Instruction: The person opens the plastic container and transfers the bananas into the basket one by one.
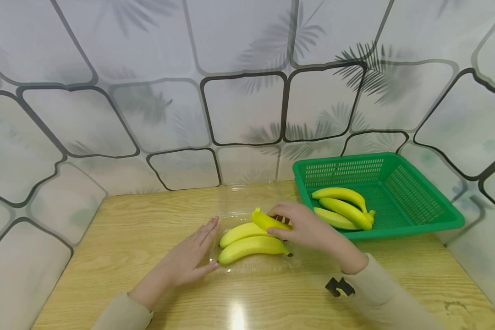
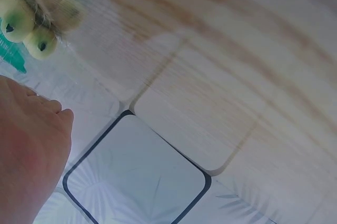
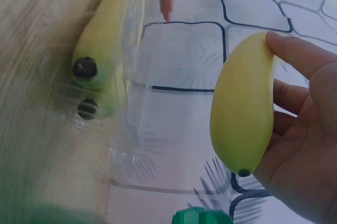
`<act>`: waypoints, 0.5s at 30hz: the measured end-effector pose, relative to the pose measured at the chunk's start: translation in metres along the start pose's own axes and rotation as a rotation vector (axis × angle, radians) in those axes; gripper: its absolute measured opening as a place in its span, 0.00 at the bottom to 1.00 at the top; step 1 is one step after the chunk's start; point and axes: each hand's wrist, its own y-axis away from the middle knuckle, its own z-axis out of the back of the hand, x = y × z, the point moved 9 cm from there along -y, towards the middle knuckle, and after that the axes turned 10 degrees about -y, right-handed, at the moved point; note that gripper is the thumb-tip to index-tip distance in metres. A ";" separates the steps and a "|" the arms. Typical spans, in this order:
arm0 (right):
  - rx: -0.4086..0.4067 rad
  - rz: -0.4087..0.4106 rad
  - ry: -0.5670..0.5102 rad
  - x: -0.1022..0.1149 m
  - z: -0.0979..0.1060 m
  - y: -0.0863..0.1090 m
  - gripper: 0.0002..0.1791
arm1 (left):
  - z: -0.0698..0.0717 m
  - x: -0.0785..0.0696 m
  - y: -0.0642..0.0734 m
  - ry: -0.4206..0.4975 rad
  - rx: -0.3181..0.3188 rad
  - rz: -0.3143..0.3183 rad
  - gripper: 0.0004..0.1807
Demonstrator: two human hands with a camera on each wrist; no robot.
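My right hand [image 1: 303,224] grips a yellow banana [image 1: 264,220] over a clear plastic clamshell box [image 1: 255,269]. Its thumb and fingers hold the banana from the side, as the right wrist view shows. Inside the box lie two bananas side by side, a front banana [image 1: 251,250] and a rear banana [image 1: 240,233] that the held one partly overlaps. The box's lid [image 1: 247,199] stands raised at the back. At the box's left side, my left hand [image 1: 189,254] has its fingers straight, the fingertips right at the edge.
A green plastic basket [image 1: 420,227] stands at the right with three bananas [image 1: 346,211] at its left end. By the right sleeve shows a small black piece [image 1: 340,287]. The wooden table [image 1: 119,238] meets a patterned wall covering [image 1: 243,110] at the back and sides.
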 end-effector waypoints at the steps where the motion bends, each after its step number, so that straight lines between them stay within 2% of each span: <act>1: -0.005 0.002 -0.002 -0.001 0.002 0.000 0.16 | 0.000 0.000 0.000 0.002 0.001 0.001 0.52; 15: -0.077 -0.015 0.029 -0.003 0.026 0.005 0.17 | 0.001 0.000 0.000 0.002 0.016 0.007 0.52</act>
